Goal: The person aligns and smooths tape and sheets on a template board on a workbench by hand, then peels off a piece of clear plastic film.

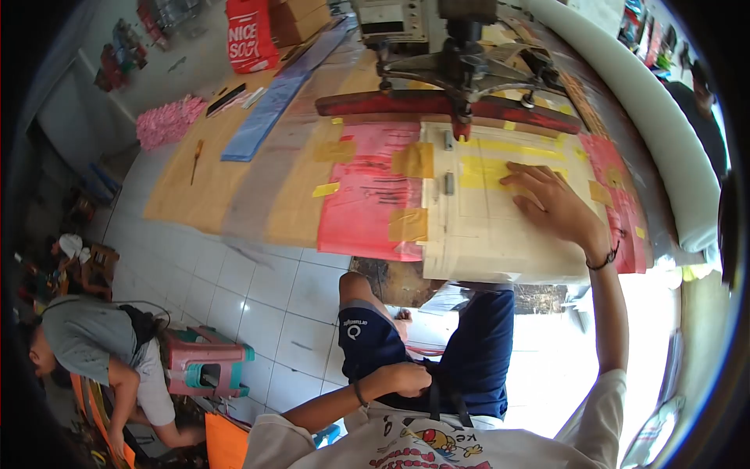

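My right hand (551, 199) rests on the cream board (488, 234), its fingers spread near yellow tape strips. Nothing shows in its grip. Two small metal pieces, one of them a grey block (449, 184), sit at the board's left part. Pink-red sheets (367, 199) with tape patches lie at the board's left and right. Above the board's far edge is a machine head (466, 74) with a long red bar (391, 103). My left hand (410, 380) is closed at my lap, by a dark strap; what it holds, if anything, is hidden.
A screwdriver (196, 160), a blue strip (266, 117) and a red bag (250, 35) lie to the left. A white roll (648, 102) runs along the right. People are at the lower left, one beside stacked stools (207, 363), and at the far right.
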{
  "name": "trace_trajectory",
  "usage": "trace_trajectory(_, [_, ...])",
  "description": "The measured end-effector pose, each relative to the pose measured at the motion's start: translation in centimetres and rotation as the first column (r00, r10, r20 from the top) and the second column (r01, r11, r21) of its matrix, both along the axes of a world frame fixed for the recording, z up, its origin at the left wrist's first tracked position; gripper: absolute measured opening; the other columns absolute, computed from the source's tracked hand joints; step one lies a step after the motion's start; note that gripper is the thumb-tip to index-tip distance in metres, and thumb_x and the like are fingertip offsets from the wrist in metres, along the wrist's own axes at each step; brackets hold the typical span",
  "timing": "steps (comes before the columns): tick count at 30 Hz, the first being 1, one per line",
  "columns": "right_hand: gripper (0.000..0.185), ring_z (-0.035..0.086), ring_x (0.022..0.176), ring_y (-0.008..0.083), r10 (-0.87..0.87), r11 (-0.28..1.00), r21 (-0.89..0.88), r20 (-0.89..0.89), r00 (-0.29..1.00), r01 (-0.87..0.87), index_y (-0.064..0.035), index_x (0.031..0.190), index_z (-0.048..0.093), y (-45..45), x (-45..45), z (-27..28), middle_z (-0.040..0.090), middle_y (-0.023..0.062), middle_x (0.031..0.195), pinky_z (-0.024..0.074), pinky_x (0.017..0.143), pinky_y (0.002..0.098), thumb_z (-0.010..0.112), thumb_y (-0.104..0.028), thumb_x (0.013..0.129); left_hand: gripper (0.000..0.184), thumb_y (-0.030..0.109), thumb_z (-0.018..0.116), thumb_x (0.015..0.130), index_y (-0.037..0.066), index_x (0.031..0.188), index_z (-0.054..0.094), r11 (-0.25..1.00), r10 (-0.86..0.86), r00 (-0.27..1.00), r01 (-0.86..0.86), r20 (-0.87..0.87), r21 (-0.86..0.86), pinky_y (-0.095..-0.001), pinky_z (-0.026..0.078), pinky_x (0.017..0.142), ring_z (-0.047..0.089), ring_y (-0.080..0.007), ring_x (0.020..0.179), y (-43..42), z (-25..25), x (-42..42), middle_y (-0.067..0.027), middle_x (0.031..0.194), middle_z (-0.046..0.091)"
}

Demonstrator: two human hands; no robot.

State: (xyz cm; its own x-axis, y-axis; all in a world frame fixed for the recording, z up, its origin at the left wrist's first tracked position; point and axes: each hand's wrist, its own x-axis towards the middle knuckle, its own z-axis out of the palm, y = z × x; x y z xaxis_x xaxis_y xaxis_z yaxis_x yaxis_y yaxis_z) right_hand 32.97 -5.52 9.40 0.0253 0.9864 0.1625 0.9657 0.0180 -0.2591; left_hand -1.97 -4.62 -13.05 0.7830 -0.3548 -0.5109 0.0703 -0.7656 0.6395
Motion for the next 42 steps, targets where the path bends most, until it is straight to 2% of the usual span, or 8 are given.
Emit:
trace_trajectory(5, [0.030,0.051,0.135,0.0312,0.049,0.998,0.041,0.130,0.990,-0.055,-0.0110,0.126,0.062,2.4,0.9,-0.3,0.057,0.0100,0.141,0.0403,0.108,0.0484,0.055,-0.031,0.104,0.037,0.040,0.062,0.101,0.004,0.104,0.072,0.937,0.066,0.991,-0.103,-0.120,-0.335,-0.0417,0.052,0.077,0.069,-0.0310,0.083,4.3,13.2,2.8,-0.0136,0.090,0.074])
trace_trajectory(8, [0.032,0.052,0.133,0.0315,0.058,0.991,0.106,0.206,0.977,-0.081,-0.0108,0.128,0.059,4.0,1.9,-1.9,0.056,0.0100,0.141,0.0398,0.108,0.0494,0.054,-0.032,0.105,0.027,0.030,0.067,0.099,0.003,0.100,0.072,0.892,0.251,0.910,-0.084,0.331,-0.444,-0.0419,0.052,0.078,0.068,-0.0274,0.086,7.5,18.7,4.1,-0.0103,0.090,0.072])
trace_trajectory(11, [0.033,0.052,0.132,0.0324,0.084,0.987,0.113,0.221,0.972,-0.111,-0.0104,0.129,0.058,4.7,2.5,-2.2,0.056,0.0111,0.142,0.0396,0.108,0.0503,0.053,-0.033,0.106,0.029,0.030,0.073,0.093,0.005,0.107,0.069,0.985,0.174,0.725,-0.136,0.666,-0.109,-0.0403,0.051,0.086,0.065,-0.0274,0.094,10.5,23.9,7.6,-0.0091,0.098,0.066])
trace_trajectory(13, [0.032,0.052,0.132,0.0333,0.087,0.986,0.120,0.227,0.970,-0.117,-0.0098,0.128,0.058,4.8,2.7,-2.3,0.055,0.0132,0.142,0.0397,0.107,0.0503,0.052,-0.032,0.105,0.035,0.032,0.075,0.090,0.006,0.112,0.066,0.982,0.076,0.576,-0.184,0.814,0.039,-0.0407,0.050,0.090,0.063,-0.0279,0.099,11.8,24.1,10.5,-0.0098,0.104,0.062])
trace_trajectory(16, [0.032,0.053,0.131,0.0349,0.112,0.971,0.177,0.251,0.961,-0.159,-0.0089,0.127,0.058,5.5,3.2,-2.2,0.056,0.0164,0.140,0.0398,0.107,0.0505,0.054,-0.029,0.103,0.044,0.035,0.076,0.086,0.008,0.118,0.063,0.978,-0.177,0.484,-0.007,0.857,0.206,-0.0440,0.047,0.094,0.058,-0.0292,0.108,13.4,22.6,14.6,-0.0118,0.114,0.058])
trace_trajectory(20, [0.032,0.054,0.128,0.0369,0.222,0.947,0.186,0.207,0.953,-0.261,-0.0073,0.124,0.060,6.5,4.1,-2.2,0.059,0.0185,0.136,0.0397,0.108,0.0506,0.057,-0.024,0.096,0.047,0.040,0.077,0.082,0.011,0.117,0.063,0.940,-0.340,0.569,0.199,0.748,0.276,-0.0431,0.045,0.092,0.056,-0.0295,0.108,14.6,21.7,18.4,-0.0121,0.113,0.057])
trace_trajectory(26, [0.030,0.054,0.126,0.0383,0.237,0.940,0.236,0.064,0.969,-0.246,-0.0065,0.118,0.063,6.8,5.0,-2.9,0.060,0.0178,0.135,0.0392,0.109,0.0510,0.062,-0.021,0.091,0.046,0.039,0.077,0.080,0.016,0.117,0.061,0.970,-0.173,0.579,0.241,0.796,0.036,-0.0428,0.044,0.089,0.053,-0.0272,0.101,15.9,19.3,20.6,-0.0092,0.111,0.054])
trace_trajectory(42, [0.032,0.060,0.117,0.0354,0.337,0.915,0.225,0.031,0.941,-0.335,-0.0050,0.121,0.065,6.7,5.7,-3.1,0.064,0.0152,0.133,0.0441,0.104,0.0494,0.065,-0.019,0.092,0.027,0.029,0.072,0.085,0.015,0.108,0.066,0.997,-0.069,0.488,0.055,0.870,0.048,-0.0367,0.050,0.078,0.059,-0.0227,0.092,15.0,19.1,19.7,-0.0052,0.102,0.059])
